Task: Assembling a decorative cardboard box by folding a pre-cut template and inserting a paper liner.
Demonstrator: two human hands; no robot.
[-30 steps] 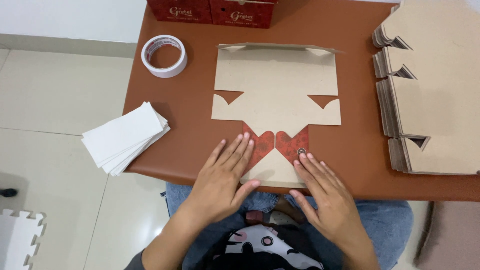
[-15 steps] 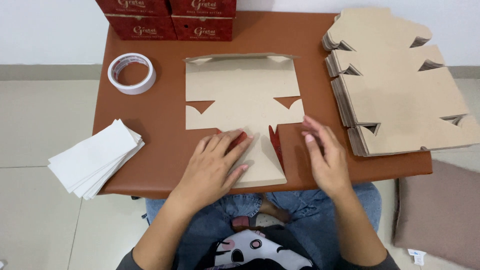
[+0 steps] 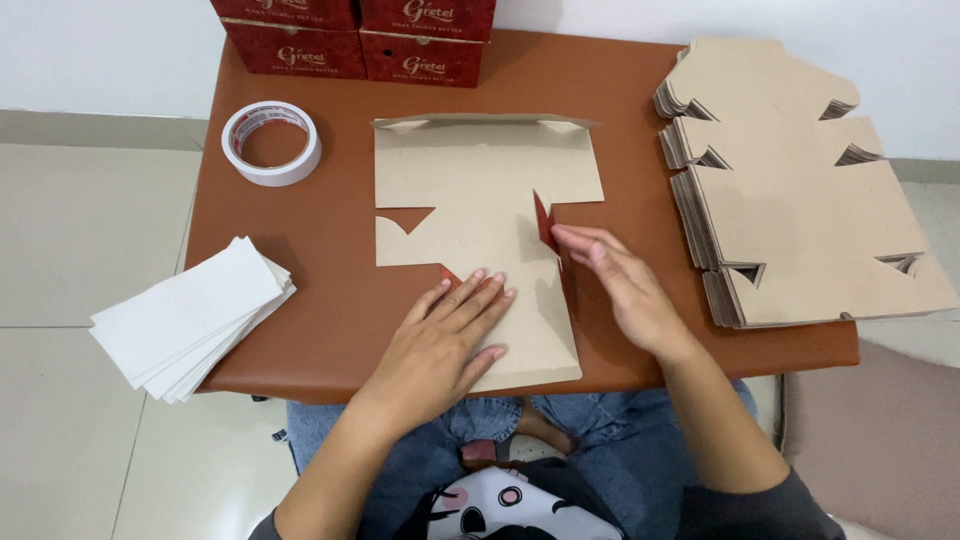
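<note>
- A flat, die-cut cardboard box blank, brown side up with a red printed underside showing at the folds, lies in the middle of the worktop, its lower panel reaching the near edge.
- The left hand presses flat on the blank's lower panel, fingers spread apart and extended, clamped on nothing.
- The right hand stands on edge against the blank's right side flap, fingers held together and straight, lifting the flap so its red face shows.
- The board looks light, thin and stiff between creases; it probably bends cleanly along scored lines and would crumple if pinched mid-panel, so flap edges seem the best place to hold.
- A stack of matching blanks sits at the worktop's right edge.
- A tape roll rests near the far left corner; red boxes line the far edge.
- White paper sheets overhang the left edge.
</note>
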